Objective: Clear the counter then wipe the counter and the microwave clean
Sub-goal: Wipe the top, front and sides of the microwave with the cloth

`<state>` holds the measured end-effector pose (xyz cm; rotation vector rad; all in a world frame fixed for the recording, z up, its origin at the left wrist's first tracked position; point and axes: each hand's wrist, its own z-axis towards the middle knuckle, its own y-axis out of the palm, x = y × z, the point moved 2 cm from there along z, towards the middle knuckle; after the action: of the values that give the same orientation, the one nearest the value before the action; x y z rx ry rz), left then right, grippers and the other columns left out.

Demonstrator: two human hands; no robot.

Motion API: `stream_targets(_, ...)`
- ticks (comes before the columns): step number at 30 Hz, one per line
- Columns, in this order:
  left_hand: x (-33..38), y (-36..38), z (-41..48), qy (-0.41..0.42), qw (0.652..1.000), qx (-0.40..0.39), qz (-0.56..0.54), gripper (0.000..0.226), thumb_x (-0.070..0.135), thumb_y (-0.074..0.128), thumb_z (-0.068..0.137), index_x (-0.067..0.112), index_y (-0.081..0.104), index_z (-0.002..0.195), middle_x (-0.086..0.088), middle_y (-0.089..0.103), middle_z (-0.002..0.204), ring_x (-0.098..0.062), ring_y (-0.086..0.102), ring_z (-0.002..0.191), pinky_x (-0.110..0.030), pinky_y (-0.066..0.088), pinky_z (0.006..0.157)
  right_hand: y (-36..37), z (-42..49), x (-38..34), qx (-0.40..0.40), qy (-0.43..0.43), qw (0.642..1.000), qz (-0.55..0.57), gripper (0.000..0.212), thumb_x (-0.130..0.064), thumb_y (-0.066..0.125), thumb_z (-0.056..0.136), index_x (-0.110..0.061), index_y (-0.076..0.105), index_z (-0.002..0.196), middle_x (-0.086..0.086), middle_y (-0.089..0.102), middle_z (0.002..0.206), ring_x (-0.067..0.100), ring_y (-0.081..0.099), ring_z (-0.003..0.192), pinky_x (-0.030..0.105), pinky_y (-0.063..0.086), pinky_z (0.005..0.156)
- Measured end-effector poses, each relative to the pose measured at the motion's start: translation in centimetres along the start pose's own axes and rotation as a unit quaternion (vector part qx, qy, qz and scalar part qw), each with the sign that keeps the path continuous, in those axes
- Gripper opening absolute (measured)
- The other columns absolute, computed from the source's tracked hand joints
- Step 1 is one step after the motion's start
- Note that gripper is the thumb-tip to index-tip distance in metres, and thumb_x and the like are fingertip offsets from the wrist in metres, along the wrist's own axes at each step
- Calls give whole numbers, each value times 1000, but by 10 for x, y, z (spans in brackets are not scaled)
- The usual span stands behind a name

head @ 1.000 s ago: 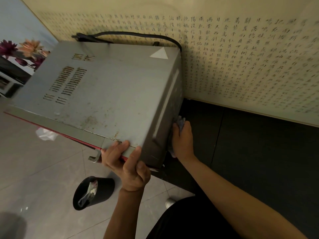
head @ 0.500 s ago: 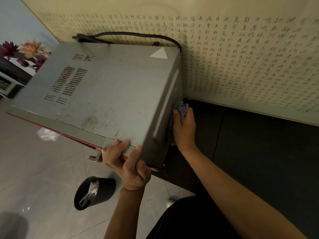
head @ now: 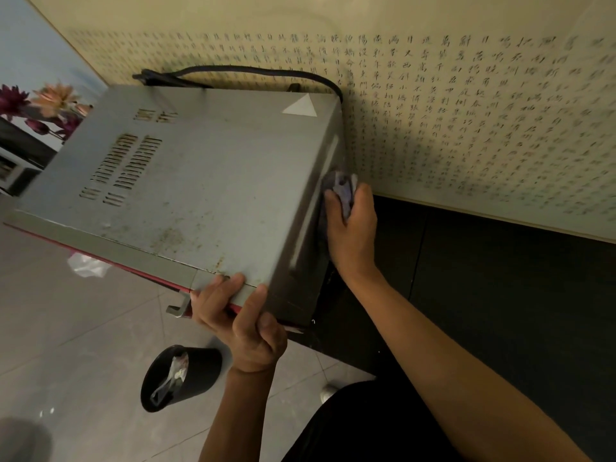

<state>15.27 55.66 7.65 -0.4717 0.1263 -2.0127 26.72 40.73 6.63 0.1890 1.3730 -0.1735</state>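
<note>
The grey microwave is set at the left end of the dark counter, its back close to the wall. Its front top edge is gripped by the left hand. A bunched cloth is clutched in the right hand and pressed against the right side panel, with bare counter beside it. Compared with a second ago, the cloth has been carried further back towards the wall.

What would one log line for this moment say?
step: wipe microwave | right hand: holds cloth against its side | left hand: grips its front corner | bin: on floor below
</note>
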Motion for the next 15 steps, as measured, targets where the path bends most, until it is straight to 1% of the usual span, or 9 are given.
stream_targets(1, 0, 0, 0, 1, 1000, 0, -1, 27, 37, 34, 104, 19, 55, 104, -14, 50, 109, -10, 39, 131, -50, 33, 98, 0, -5, 9, -3, 8, 1000, -5, 11, -21, 56, 101, -10, 53, 101, 5, 53, 91, 4, 52, 77, 16, 44, 70)
stream_targets(3, -1, 1, 0, 5, 1000, -3, -2, 25, 37, 34, 104, 23, 54, 110, -13, 50, 110, -10, 40, 131, -51, 33, 96, 0, -14, 29, -10, 46, 999, -21, 11, -22, 54, 102, -10, 53, 102, 6, 54, 93, 2, 51, 77, 12, 43, 69)
stream_targets(5, -2, 1, 0, 6, 1000, -4, -1, 22, 37, 35, 103, 26, 49, 116, -14, 50, 108, -11, 40, 130, -52, 33, 95, 0, -17, 48, -15, 95, 995, -25, 11, -23, 51, 104, -12, 53, 102, 9, 56, 97, 6, 55, 83, 11, 42, 71)
stream_targets(8, -1, 1, 0, 8, 1000, -1, -1, 22, 35, 35, 102, 27, 48, 118, -12, 50, 111, -11, 39, 130, -50, 32, 98, 1, -8, 71, -6, 185, 983, -17, 9, -25, 48, 104, -17, 53, 103, 7, 59, 104, 16, 58, 96, 20, 42, 80)
stream_targets(11, -1, 0, 1, 14, 1000, -6, -4, 22, 34, 35, 102, 27, 48, 119, -7, 48, 118, -11, 38, 132, -50, 32, 100, 1, 13, 80, 11, 285, 958, 21, 10, -25, 47, 104, -17, 50, 110, 2, 60, 108, 19, 58, 105, 27, 43, 84)
stream_targets(13, 0, -2, 2, 15, 1000, -11, -3, 22, 34, 35, 102, 27, 47, 119, -5, 47, 121, -11, 39, 132, -56, 34, 96, 1, 27, 76, 10, 302, 953, 33, 20, -29, 48, 102, -16, 52, 116, 10, 63, 116, 25, 62, 107, 35, 51, 89)
stream_targets(14, 0, -2, 2, 15, 1000, -15, -3, 22, 33, 35, 102, 27, 47, 119, -7, 48, 119, -11, 39, 131, -61, 36, 92, 1, 33, 68, 8, 288, 957, 29, 23, -31, 49, 101, -16, 54, 118, 12, 64, 117, 26, 64, 107, 39, 53, 91)
stream_targets(15, 1, -2, 2, 15, 1000, -18, -3, 22, 33, 35, 102, 27, 47, 119, -9, 49, 116, -11, 39, 131, -65, 37, 87, 0, 39, 56, 9, 256, 966, 28, 20, -32, 50, 100, -20, 55, 116, 10, 65, 115, 23, 64, 107, 40, 54, 93)
